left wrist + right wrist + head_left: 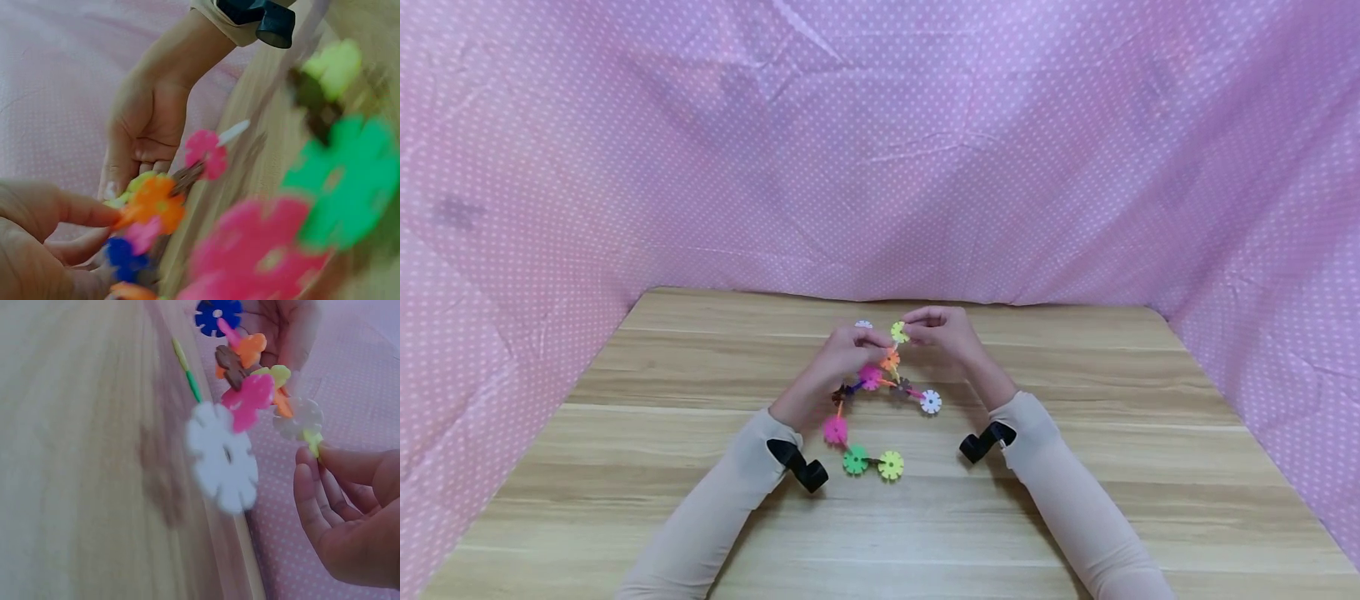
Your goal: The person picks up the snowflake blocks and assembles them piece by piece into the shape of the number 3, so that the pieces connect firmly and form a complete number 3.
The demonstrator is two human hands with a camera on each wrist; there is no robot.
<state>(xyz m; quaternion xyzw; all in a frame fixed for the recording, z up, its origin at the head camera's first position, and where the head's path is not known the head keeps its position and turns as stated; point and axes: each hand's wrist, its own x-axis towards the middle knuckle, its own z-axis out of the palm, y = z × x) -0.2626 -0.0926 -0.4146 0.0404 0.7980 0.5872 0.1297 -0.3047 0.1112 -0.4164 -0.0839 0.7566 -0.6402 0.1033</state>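
Observation:
A chain of notched plastic snowflake discs, slotted edge to edge, hangs between the two hands over the table. My left hand (850, 354) pinches the chain at an orange disc (153, 205), close to a blue one (125, 257). With thumb and fingertips, my right hand (947, 329) pinches a yellow disc (898, 332) at the far end, which joins a white disc (300, 419). One branch ends in another white disc (931, 402). The other runs toward me through a pink disc (836, 430) and a green disc (855, 459) to a yellow end disc (891, 465).
The wood-grain table (1075, 500) lies under both arms. A pink dotted cloth (880, 167) hangs behind it and at both sides. Part of a white disc (862, 323) shows just beyond the left hand. Each wrist carries a black camera mount (797, 467).

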